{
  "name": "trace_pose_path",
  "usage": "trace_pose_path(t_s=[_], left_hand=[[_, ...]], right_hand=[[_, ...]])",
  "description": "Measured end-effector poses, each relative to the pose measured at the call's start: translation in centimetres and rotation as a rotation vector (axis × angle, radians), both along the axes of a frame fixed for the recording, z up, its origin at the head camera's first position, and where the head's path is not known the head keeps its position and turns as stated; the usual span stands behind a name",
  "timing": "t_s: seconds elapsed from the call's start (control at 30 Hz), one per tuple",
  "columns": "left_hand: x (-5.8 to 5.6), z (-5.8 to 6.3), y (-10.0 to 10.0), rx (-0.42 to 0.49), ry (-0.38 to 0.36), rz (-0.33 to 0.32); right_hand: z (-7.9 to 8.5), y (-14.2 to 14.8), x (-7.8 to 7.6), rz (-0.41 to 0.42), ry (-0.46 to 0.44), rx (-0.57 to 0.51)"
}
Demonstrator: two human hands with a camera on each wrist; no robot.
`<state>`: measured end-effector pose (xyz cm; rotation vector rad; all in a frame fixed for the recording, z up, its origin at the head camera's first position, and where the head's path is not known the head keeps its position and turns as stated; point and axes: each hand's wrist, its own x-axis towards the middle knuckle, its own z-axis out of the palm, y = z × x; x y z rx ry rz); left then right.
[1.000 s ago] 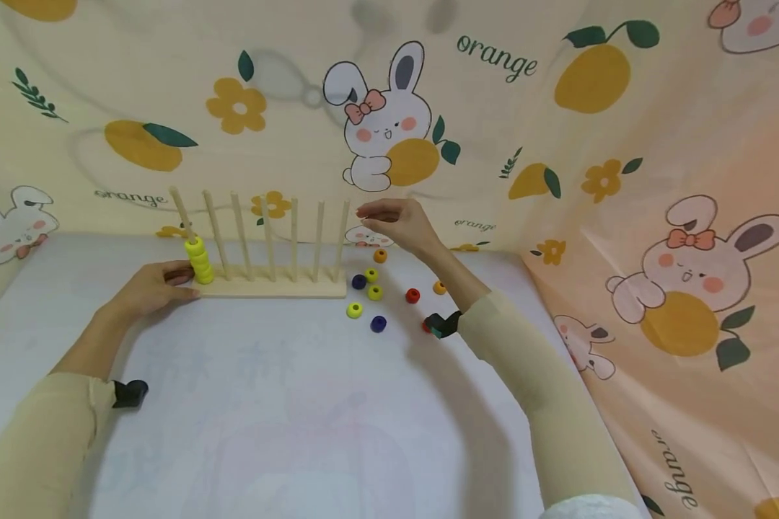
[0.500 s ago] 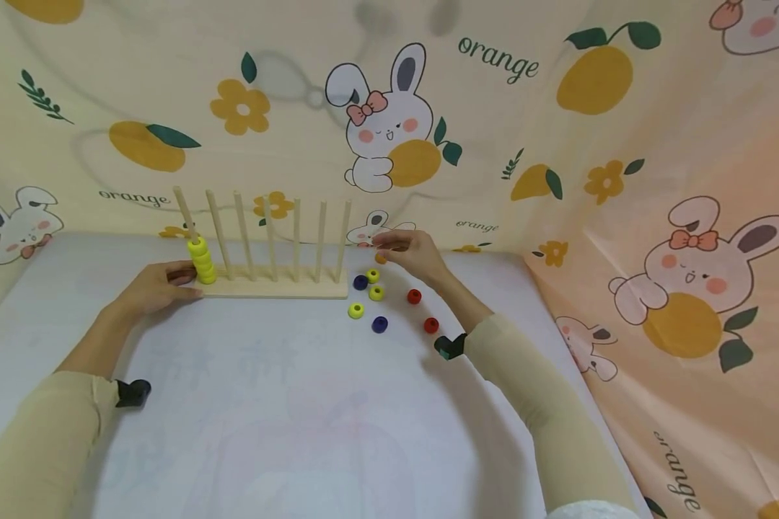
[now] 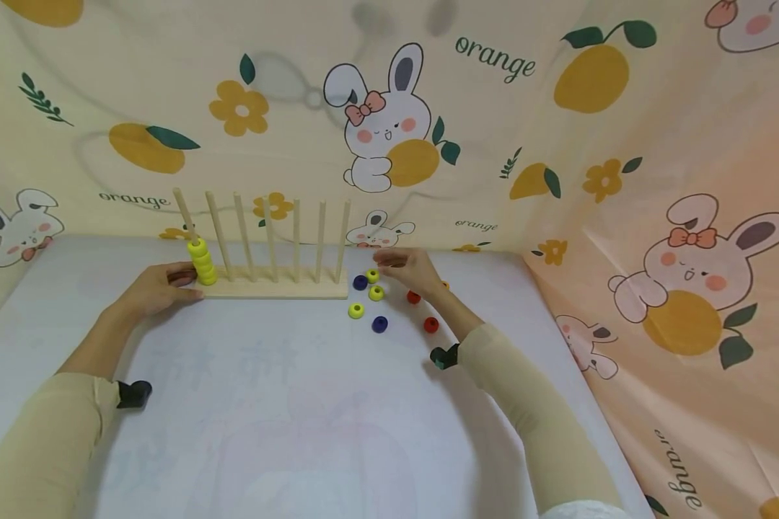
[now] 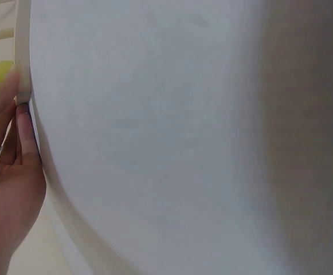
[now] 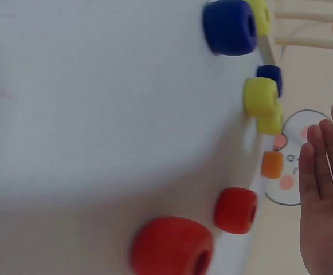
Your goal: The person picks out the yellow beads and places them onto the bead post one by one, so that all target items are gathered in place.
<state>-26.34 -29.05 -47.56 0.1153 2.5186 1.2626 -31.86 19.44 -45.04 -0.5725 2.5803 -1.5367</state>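
Observation:
My left hand (image 3: pixel 152 290) grips the left end of a pale wooden peg rack (image 3: pixel 273 290), thumb in front and fingers behind. In the left wrist view, the left hand (image 4: pixel 11 195) meets the end of the base. Yellow beads (image 3: pixel 201 262) are stacked on the leftmost peg; the other pegs are bare. Over the table right of the rack, my right hand (image 3: pixel 412 272) hovers with nothing seen between its fingers. In the right wrist view its fingers (image 5: pixel 325 166) are fairly straight, near an orange bead (image 5: pixel 272 164) that sits apart from them.
Loose beads lie right of the rack: yellow (image 3: pixel 355 311), dark blue (image 3: pixel 379 324) and red (image 3: pixel 431 325) among them. Another orange bead (image 3: pixel 445 286) peeks out behind the right wrist. A printed cloth (image 3: pixel 273 86) hangs behind the white table (image 3: pixel 266 418).
My right hand has come down from beside the rightmost peg's top, slightly to the right, to just above the beads. My left hand and the rack have stayed put.

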Motion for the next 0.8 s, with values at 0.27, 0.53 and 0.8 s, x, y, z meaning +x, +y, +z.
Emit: trace_pose_path(t_s=[0.27, 0.53, 0.8], left_hand=[[0.0, -0.1, 0.0, -0.011, 0.001, -0.006], [-0.1, -0.1, -0.1, 0.005, 0.003, -0.01], [-0.1, 0.0, -0.2, 0.028, -0.014, -0.008]], right_hand=[[-1.8, 0.4, -0.3, -0.067, -0.078, 0.089], [-2.1, 0.4, -0.5, -0.108, -0.185, 0.206], [-2.2, -0.3, -0.7, -0.114, -0.211, 0.283]])
